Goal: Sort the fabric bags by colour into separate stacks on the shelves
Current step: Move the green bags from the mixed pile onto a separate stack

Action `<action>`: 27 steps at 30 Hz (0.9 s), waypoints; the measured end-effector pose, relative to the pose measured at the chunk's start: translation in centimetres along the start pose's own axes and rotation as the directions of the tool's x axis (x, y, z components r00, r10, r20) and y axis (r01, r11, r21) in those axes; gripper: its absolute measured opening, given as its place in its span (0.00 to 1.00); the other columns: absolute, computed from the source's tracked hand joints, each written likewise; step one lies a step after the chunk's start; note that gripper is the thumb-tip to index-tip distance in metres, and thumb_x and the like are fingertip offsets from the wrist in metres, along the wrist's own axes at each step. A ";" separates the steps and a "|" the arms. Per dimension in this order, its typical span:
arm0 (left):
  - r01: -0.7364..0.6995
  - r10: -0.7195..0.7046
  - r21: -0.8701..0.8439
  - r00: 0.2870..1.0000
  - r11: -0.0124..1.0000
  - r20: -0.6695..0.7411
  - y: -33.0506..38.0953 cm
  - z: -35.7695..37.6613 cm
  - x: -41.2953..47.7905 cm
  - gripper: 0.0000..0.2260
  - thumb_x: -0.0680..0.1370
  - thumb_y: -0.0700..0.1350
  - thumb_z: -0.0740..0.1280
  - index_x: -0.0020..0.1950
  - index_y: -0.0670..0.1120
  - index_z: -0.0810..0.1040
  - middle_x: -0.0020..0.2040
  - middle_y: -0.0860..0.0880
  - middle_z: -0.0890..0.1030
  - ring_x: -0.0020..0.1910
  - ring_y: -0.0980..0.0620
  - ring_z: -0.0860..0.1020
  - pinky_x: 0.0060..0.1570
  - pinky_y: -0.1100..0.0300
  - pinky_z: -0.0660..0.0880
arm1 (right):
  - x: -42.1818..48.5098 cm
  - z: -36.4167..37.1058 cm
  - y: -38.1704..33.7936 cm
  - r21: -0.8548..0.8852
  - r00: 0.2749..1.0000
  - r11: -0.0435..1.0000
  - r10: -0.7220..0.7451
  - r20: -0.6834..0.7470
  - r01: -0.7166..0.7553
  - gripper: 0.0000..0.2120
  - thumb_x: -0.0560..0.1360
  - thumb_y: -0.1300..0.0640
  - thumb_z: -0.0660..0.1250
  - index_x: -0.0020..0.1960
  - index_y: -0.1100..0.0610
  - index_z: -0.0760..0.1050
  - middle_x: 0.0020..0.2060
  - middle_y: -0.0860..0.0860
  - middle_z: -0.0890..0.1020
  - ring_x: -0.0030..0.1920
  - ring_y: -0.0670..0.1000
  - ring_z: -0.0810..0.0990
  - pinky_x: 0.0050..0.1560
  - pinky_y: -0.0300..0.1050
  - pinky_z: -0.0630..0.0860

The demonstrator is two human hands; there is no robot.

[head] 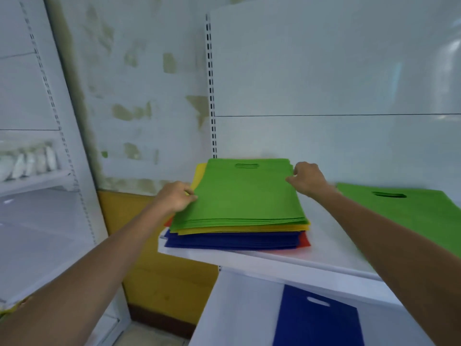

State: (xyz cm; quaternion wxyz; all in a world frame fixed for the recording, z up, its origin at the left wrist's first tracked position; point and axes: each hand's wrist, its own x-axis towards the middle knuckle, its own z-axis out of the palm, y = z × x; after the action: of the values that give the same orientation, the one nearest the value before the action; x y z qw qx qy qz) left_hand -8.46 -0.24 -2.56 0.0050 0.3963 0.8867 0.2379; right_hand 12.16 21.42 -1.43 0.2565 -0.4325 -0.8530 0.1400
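A mixed pile of flat fabric bags sits on the white shelf (249,258). Several green bags (239,193) lie on top, over yellow bags (249,229), dark blue bags (232,240) and a red bag (304,239) peeking out at the right. My left hand (175,197) pinches the left edge of the green layer. My right hand (308,178) pinches the green bags' far right corner. A separate green bag stack (409,208) lies to the right on the same shelf. One blue bag (316,320) lies on the shelf below.
White slotted uprights (212,96) and back panels frame the shelving. A second white shelf unit on the left holds pale packets (27,158). Between the units stands a stained wall with a yellow lower band (154,270).
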 end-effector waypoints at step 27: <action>-0.421 0.377 -0.124 0.885 0.898 -0.274 11.3 0.6 -1.4 0.11 0.78 0.42 0.62 0.59 0.44 0.79 0.59 0.45 0.80 0.53 0.46 0.79 0.58 0.57 0.72 | -3.1 -9.1 5.2 -0.086 0.900 0.996 -0.008 -0.436 -0.033 0.14 0.77 0.61 0.57 0.56 0.59 0.78 0.56 0.59 0.80 0.57 0.62 0.75 0.57 0.52 0.71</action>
State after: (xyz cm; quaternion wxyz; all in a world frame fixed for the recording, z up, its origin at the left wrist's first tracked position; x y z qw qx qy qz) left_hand 0.53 5.45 1.46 -0.1173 0.5365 0.7544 0.3595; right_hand 22.19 22.12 2.77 0.4197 -0.4694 -0.7769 0.0023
